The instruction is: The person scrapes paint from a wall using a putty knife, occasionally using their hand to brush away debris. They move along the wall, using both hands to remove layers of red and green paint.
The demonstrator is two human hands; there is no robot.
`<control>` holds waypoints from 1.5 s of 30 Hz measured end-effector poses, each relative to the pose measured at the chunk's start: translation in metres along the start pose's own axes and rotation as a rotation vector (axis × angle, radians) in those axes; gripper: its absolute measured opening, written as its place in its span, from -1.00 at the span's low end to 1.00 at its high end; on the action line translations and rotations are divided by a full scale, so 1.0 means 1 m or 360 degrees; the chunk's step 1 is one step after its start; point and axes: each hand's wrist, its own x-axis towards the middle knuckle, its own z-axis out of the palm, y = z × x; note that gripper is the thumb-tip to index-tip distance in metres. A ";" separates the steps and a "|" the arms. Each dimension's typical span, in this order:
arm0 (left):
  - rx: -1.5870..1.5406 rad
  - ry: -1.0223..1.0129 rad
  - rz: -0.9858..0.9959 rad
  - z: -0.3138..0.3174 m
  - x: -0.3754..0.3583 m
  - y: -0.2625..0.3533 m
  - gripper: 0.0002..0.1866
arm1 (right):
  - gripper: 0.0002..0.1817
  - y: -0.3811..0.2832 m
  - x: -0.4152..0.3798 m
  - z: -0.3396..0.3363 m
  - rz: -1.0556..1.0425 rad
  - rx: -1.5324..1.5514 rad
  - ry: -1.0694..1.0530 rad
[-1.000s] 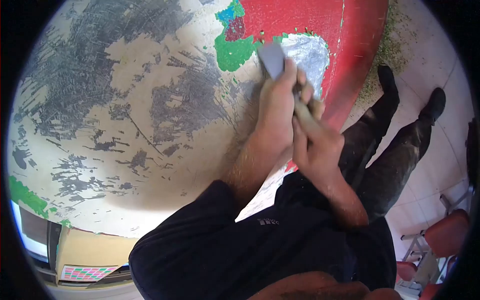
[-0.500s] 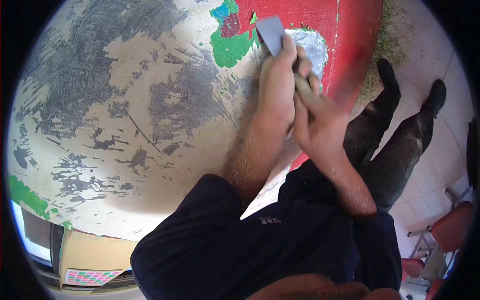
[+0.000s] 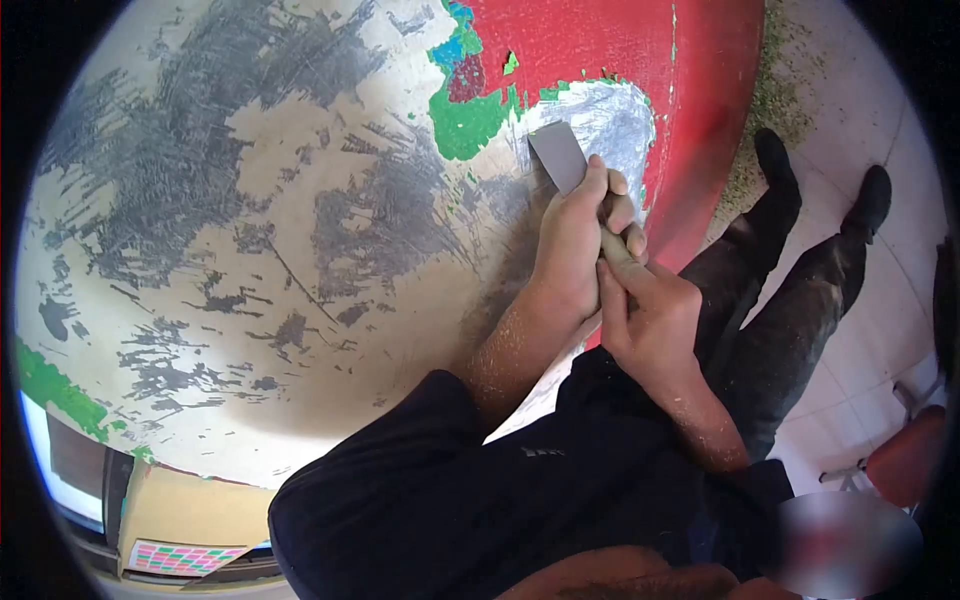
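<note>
A scraper (image 3: 560, 158) with a flat grey blade rests at the lower left border of a bare grey patch (image 3: 608, 120) on a large curved painted surface (image 3: 190, 330). My left hand (image 3: 575, 235) is wrapped round it just behind the blade, thumb along the top. My right hand (image 3: 655, 315) is closed on the rear of the handle, close behind the left. The fingers hide most of the handle. Beyond the blade lie green paint (image 3: 468, 128) and red paint (image 3: 600, 40); scratched cream and grey areas spread to the left.
Paint flakes (image 3: 790, 90) litter the tiled floor (image 3: 835, 385) by my shoes (image 3: 868, 195). A red chair (image 3: 908, 455) stands at the right. A coloured grid sheet (image 3: 185, 556) is at the lower left. A blurred shape covers the lower right.
The scraper and both hands have come back toward my body, from the red and green paint edge to the lower border of the grey patch. Both hands keep their hold.
</note>
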 end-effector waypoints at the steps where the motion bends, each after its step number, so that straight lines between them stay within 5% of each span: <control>1: 0.0037 0.0008 0.0028 -0.003 0.003 0.002 -0.64 | -0.66 -0.003 0.004 -0.004 0.0057 -0.0149 -0.0144; 5: 0.0120 -0.0036 0.0421 0.025 0.023 0.020 -0.62 | -0.69 0.007 0.040 0.007 0.0005 0.0134 0.0097; 11: 0.0219 0.0067 0.0206 -0.008 0.006 -0.010 -0.69 | -0.71 0.009 0.004 0.006 -0.0027 0.0050 0.0049; 16: 0.0321 -0.0112 0.0495 0.029 0.029 0.034 -0.68 | -0.70 -0.010 0.048 0.003 0.0112 0.0038 -0.0003; 19: 0.0160 0.0065 0.0173 0.006 -0.004 -0.004 -0.65 | -0.71 0.006 0.002 0.008 -0.0060 0.0060 0.0041; 24: 0.0335 -0.0008 0.0494 0.023 0.013 0.024 -0.61 | -0.72 -0.004 0.034 0.005 0.0080 0.0031 -0.0054; 25: 0.0243 0.0009 0.0486 0.026 0.007 0.020 -0.62 | -0.71 -0.007 0.036 0.005 0.0020 0.0225 0.0098; 28: 0.0134 0.0063 0.0431 -0.002 -0.014 -0.002 -0.64 | -0.71 -0.010 -0.009 -0.005 0.0052 0.0131 -0.0125; 33: 0.0251 -0.0058 0.0627 0.011 0.002 0.018 -0.66 | -0.74 -0.007 0.022 0.010 -0.0224 -0.0082 0.0086; 37: 0.0086 0.0073 0.0263 -0.002 -0.008 -0.001 -0.67 | -0.74 -0.013 -0.004 0.003 -0.0053 0.0021 0.0033; 44: 0.0376 0.0024 0.0599 0.021 0.008 0.026 -0.67 | -0.68 -0.006 0.032 0.007 0.0031 0.0037 -0.0053; 45: 0.0343 0.0066 0.0389 0.009 0.004 0.014 -0.67 | -0.69 -0.003 0.024 0.010 0.0007 0.0112 0.0004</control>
